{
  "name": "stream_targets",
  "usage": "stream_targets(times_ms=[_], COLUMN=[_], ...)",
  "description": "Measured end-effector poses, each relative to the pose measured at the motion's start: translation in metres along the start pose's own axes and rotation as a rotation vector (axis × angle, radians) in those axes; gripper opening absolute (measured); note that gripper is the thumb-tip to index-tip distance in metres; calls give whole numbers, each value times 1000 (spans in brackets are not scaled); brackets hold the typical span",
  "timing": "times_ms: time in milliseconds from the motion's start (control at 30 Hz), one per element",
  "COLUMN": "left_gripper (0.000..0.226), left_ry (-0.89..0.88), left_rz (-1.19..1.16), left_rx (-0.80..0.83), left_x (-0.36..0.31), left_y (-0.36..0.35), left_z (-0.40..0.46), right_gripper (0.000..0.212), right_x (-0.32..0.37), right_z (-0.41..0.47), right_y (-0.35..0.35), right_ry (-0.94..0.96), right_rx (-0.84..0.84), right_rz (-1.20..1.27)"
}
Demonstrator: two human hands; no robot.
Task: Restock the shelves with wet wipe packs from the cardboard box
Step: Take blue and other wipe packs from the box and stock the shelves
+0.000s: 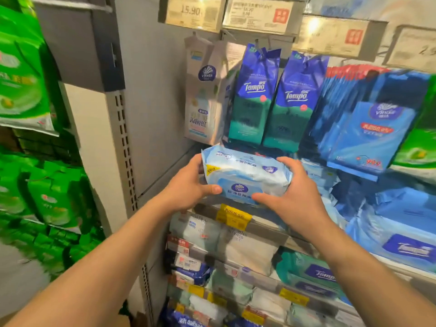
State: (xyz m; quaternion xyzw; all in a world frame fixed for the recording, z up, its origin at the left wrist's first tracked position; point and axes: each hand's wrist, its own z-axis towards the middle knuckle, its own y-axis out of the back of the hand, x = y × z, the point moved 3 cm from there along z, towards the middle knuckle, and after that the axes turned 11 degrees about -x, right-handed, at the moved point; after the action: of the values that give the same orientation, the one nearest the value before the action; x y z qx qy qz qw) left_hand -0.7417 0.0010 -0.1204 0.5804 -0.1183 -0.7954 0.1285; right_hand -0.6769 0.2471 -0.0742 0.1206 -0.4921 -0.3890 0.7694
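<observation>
- Left hand (pixel 188 185): arm extended forward, thumb on top, fingers curled around a held pack's left end.
- Right hand (pixel 286 197): arm extended, clasping the right end (fingers spread).

A grey metal post (pixel 121 147) with rows of little holes stands left of the middle. A grey back wall (pixel 155 102) is beside it. Price tags (pixel 259 16) run along the top, shining with light. Yellow tags (pixel 233 214) sit lower down.
</observation>
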Motion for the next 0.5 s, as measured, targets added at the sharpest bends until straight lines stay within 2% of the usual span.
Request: stream_targets(times_ms=[233,367,500], left_gripper=[78,81,80], left_ry=[-11,-49,-25], left_rz=[-62,-15,16], left_rx=[-43,-56,-16], left_x=[17,28,37], left_y=[-12,-16,-22], left_z=[2,-1,-7], right_gripper=[97,93,95], right_x=[-12,-17,-24], right_z=[9,2,-7], right_y=[-3,-6,-8], right_ry=[87,178,173], right_rx=[77,85,124], right_rz=[-159,-208,-279])
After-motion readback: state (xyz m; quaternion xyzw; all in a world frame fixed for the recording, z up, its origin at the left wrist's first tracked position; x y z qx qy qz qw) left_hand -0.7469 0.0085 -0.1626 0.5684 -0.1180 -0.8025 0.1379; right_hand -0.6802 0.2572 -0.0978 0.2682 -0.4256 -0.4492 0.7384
